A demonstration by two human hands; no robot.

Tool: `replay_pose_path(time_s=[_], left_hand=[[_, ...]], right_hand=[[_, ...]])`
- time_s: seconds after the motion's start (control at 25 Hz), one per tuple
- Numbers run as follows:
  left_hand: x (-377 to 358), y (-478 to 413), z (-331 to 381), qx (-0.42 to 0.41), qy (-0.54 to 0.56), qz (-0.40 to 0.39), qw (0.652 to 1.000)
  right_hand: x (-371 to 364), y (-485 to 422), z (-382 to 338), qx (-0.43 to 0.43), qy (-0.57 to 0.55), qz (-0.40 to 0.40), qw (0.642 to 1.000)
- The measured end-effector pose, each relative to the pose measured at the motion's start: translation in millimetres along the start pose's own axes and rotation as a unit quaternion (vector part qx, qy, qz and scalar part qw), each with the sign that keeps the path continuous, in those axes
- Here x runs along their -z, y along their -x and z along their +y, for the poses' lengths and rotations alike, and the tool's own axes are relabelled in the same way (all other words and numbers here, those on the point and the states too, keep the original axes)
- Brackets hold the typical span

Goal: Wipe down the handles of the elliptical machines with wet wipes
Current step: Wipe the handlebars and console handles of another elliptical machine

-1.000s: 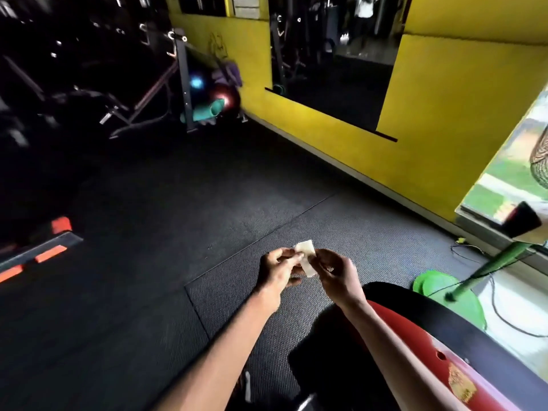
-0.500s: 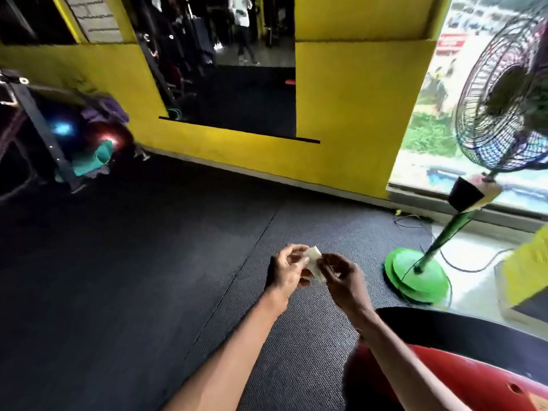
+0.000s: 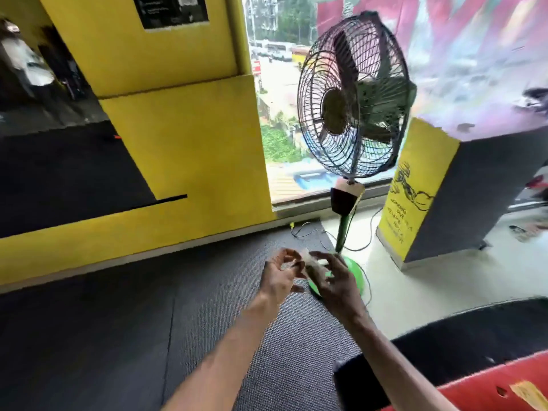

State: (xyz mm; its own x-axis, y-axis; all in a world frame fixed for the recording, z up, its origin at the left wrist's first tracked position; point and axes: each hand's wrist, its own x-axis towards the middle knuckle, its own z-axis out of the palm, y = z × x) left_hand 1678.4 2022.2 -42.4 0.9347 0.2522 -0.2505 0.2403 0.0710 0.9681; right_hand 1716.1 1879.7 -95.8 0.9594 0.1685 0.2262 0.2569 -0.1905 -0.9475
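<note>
Your wet wipe (image 3: 311, 264) is a small, limp white scrap in the air before you, above the rubber floor mat (image 3: 207, 307) and the fan's green base (image 3: 353, 272). Your right hand (image 3: 336, 281) pinches it, the other fingers splayed. Your left hand (image 3: 278, 277) curls at its edge, but blur hides whether it grips. The wipe looks light, soft and clingy, so take opposite corners and open it gently.

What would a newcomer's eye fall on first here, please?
Probably the big caged standing fan at the window, upper right. Next comes the bright yellow wall to its left, and low centre the right hand holding a blurred white wipe beside the left hand.
</note>
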Motion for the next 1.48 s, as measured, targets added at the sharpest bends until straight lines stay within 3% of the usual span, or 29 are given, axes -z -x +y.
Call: replay_pose_path(time_s=[0.2,0.36,0.52,0.68,0.8,1.04,1.32,1.4,1.48], left_hand=[[-57,-102,38,0.023,-0.025,-0.142,0.989],[-126,-172,47,0.017,-0.059,-0.270,0.961],[-196,-235,50,0.043,-0.037,-0.378,0.924],[-258,-277,60,0.035,-0.040,-0.504,0.862],[-303,-289,67,0.065,-0.038,-0.563,0.823],[-418,-288,90,-0.002,-0.170,-0.589,0.790],[-609,-297,87,0.018,-0.154,-0.564,0.811],[-676,-299,93,0.026,-0.159,-0.555,0.816],[-734,-302,103,0.024,-0.163,-0.549,0.819]], right_hand=[[43,-71,17,0.050,0.095,0.139,0.984],[92,-109,49,0.032,0.177,0.268,0.947],[132,-140,64,0.006,0.226,0.375,0.899],[166,-164,64,-0.025,0.296,0.439,0.848],[201,-170,68,-0.100,0.294,0.491,0.814],[294,-184,68,-0.140,0.264,0.556,0.775],[457,-213,115,-0.140,0.274,0.626,0.717],[512,-222,132,-0.125,0.291,0.620,0.718],[565,-231,139,-0.127,0.281,0.595,0.743]])
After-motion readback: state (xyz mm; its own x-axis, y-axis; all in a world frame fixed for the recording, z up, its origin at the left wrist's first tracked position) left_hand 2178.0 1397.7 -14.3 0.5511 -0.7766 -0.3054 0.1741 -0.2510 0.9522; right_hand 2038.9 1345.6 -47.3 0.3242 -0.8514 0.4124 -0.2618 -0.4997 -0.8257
